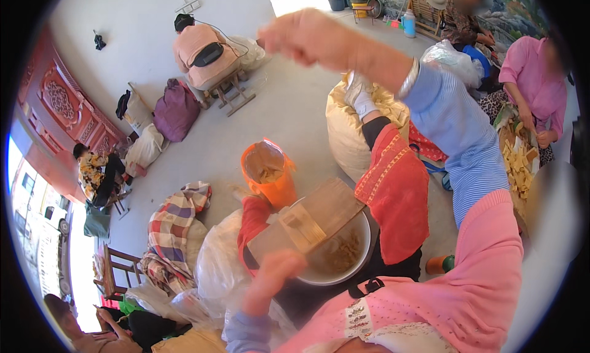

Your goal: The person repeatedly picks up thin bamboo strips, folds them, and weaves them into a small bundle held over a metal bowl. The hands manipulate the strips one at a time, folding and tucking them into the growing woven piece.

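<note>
My right hand (307, 38) is raised high and far forward over the floor, its fingers curled together. What they hold, if anything, cannot be made out. Close to my body, my left hand (278, 273) is closed and a little blurred beside the near edge of a wooden board (337, 207). A small, paler, slatted wooden piece (301, 229) lies on that board. Under the board is a white basin (367, 242) with brownish scraps (345, 251) inside. The board spans the basin and hides part of it.
An orange bucket (283, 184) with tan material stands just beyond the basin. Past it sits a large stuffed sack (350, 132). Clear plastic bags (218, 248) and a checked cloth (175, 221) lie to the left. Several people sit around the room, one in pink (531, 76) at right.
</note>
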`<state>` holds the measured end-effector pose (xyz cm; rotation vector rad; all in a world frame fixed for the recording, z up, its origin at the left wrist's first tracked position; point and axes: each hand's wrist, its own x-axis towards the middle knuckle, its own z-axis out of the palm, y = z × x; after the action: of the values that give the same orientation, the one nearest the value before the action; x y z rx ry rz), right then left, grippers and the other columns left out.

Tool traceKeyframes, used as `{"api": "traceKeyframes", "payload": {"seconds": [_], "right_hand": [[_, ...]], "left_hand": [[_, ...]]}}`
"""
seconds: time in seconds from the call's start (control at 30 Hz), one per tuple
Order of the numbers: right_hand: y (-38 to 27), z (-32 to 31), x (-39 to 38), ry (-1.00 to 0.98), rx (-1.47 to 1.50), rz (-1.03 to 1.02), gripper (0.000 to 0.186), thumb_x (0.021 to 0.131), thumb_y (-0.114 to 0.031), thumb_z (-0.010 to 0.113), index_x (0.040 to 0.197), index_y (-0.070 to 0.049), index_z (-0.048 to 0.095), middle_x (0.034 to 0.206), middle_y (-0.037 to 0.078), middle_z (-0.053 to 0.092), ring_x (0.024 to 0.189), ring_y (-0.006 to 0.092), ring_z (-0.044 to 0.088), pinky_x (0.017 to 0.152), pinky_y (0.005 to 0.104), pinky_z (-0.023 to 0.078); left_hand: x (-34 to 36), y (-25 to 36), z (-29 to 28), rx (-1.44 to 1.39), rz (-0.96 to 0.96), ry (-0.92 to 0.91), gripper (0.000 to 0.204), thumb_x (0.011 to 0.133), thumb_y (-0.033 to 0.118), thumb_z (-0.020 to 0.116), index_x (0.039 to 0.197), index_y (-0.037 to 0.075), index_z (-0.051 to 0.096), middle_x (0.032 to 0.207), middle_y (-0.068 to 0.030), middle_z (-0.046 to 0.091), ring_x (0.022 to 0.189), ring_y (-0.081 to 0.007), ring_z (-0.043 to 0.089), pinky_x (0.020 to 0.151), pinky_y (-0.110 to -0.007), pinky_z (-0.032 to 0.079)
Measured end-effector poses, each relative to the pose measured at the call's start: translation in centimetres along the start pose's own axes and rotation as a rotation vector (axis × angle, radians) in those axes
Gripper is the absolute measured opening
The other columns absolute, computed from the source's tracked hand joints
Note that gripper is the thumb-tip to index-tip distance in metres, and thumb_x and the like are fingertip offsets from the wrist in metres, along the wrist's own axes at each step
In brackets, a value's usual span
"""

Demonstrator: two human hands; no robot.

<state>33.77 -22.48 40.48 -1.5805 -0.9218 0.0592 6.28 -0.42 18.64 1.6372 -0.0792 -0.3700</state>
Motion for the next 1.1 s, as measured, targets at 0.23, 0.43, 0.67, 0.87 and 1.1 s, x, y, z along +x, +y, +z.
{"api": "traceKeyframes", "payload": {"seconds": [0.23,0.43,0.67,0.87,1.1], "right_hand": [[-1.2,3.4,-10.7,-0.655,-0.072,0.005,0.019,0.091,-0.024,0.063,0.098,-0.008,0.068,0.071,0.000,0.062,0.060,0.0072,0.052,0.054,0.0233,0.043],[-0.3,-11.8,1.7,0.297,0.003,-0.060,0.048,0.088,-0.032,0.066,0.122,-0.003,0.051,0.081,0.005,0.058,0.051,0.0096,0.044,0.045,0.0256,0.038],[-1.3,-24.7,9.1,0.783,0.178,-0.228,0.034,0.090,-0.032,0.063,0.115,-0.012,0.050,0.088,0.005,0.059,0.058,0.0119,0.048,0.048,0.0269,0.041],[1.6,-8.4,4.3,0.177,0.017,0.037,0.023,0.089,-0.025,0.064,0.081,-0.004,0.068,0.067,0.003,0.061,0.053,0.0088,0.049,0.049,0.0245,0.041],[2.7,-0.9,-8.8,-0.532,-0.309,-0.087,0.019,0.086,-0.019,0.062,0.079,-0.002,0.063,0.070,0.010,0.062,0.063,0.0207,0.059,0.060,0.0343,0.045]], "left_hand": [[2.5,2.9,-0.9,-0.078,0.039,-0.060,0.030,0.094,0.021,0.052,0.082,-0.005,0.061,0.072,-0.0055,0.055,0.065,-0.0119,0.048,0.060,-0.026,0.038],[4.2,3.1,-0.1,-0.155,0.098,-0.106,0.030,0.093,0.021,0.055,0.084,-0.006,0.063,0.073,-0.0067,0.056,0.067,-0.0131,0.048,0.063,-0.027,0.038],[7.7,3.7,1.2,-0.108,0.161,-0.204,0.031,0.092,0.023,0.055,0.082,-0.005,0.062,0.070,-0.0070,0.054,0.064,-0.0136,0.047,0.060,-0.027,0.037],[5.5,3.1,-0.4,-0.018,0.103,-0.090,0.035,0.093,0.027,0.055,0.082,-0.005,0.060,0.067,-0.0089,0.054,0.060,-0.0141,0.046,0.057,-0.027,0.035],[8.7,2.3,1.7,-0.094,0.171,-0.209,0.037,0.093,0.029,0.056,0.081,-0.005,0.060,0.067,-0.0098,0.054,0.060,-0.0149,0.047,0.056,-0.027,0.035]]}}
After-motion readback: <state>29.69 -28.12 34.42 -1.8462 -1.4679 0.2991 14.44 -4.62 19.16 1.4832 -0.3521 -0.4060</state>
